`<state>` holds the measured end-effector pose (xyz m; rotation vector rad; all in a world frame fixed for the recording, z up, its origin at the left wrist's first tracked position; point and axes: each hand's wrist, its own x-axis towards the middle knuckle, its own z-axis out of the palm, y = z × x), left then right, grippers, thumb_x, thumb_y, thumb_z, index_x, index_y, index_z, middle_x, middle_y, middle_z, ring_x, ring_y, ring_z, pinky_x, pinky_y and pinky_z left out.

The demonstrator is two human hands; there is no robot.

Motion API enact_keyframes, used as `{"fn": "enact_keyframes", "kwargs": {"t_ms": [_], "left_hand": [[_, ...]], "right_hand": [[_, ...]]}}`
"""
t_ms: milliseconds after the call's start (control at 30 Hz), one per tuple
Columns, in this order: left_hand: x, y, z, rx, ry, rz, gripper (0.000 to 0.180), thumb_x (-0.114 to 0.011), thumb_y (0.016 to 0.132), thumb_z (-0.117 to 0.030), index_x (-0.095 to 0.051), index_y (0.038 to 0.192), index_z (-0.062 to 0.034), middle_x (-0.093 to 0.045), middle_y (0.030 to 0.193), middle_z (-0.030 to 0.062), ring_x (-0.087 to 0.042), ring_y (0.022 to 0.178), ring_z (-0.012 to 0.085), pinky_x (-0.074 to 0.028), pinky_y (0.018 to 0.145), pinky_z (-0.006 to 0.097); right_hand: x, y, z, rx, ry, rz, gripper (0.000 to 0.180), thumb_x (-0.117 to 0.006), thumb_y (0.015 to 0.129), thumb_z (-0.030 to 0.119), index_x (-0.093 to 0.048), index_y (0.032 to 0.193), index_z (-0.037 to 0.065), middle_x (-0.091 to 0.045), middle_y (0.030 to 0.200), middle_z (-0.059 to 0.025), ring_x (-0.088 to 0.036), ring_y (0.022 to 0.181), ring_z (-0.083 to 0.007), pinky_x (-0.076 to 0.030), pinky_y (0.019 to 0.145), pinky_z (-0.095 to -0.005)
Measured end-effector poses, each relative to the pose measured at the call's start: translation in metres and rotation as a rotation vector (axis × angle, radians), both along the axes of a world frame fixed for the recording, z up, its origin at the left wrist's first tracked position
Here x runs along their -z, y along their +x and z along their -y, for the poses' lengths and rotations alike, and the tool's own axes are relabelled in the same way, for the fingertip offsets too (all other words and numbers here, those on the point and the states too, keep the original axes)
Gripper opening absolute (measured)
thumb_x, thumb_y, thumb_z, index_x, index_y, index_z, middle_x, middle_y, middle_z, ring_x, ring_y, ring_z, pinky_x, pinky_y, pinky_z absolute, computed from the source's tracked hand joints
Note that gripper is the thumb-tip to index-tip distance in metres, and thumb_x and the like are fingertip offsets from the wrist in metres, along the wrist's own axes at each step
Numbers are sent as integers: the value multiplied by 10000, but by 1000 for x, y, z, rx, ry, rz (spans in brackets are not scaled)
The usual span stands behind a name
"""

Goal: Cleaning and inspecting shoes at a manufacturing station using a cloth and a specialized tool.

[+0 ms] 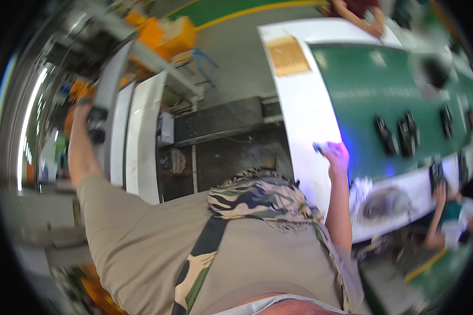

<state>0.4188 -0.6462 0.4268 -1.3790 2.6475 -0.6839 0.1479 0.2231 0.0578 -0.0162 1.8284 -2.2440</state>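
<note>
My left arm stretches out to the left, where my left hand [82, 109] is at a pair of small black parts [97, 113] by a grey upright panel [115, 73]. The hand is small and blurred, so its fingers and any grip do not show clearly. On the other side, my right hand [337, 155] is raised over the white border of a worktable [312, 113], with its fingers closed. A small pale and dark piece [319, 148] sticks out at its fingertips, too blurred to name. Blue light falls on this hand and the table edge beside it.
Several black parts [409, 131] lie on the green conveyor belt [362, 84]. Brown cardboard [289, 55] rests on the white border, and a clear plastic bag [386, 203] nearer me. Co-workers' hands [373, 29] [440, 193] are at the table. Orange bins [176, 39] stand far left.
</note>
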Motion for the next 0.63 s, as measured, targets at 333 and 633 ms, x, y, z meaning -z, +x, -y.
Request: {"fn": "enact_keyframes", "kwargs": {"t_ms": [333, 633], "left_hand": [[121, -314, -156, 237, 174, -244, 564, -670, 751, -468, -665, 1158, -77, -662, 1154, 185, -622, 1091, 339, -478, 927, 433], [397, -606, -531, 501, 1186, -146, 533, -716, 791, -452, -670, 1163, -73, -708, 997, 103, -647, 894, 182, -509, 805, 347]], "right_hand": [[0, 54, -53, 341, -127, -37, 205, -746, 762, 20, -592, 897, 26, -641, 968, -94, -624, 855, -161, -529, 763, -297], [-24, 122, -110, 769, 14, 13, 193, -744, 769, 42, -569, 849, 53, -623, 918, -44, -575, 802, -114, -485, 724, -244]]}}
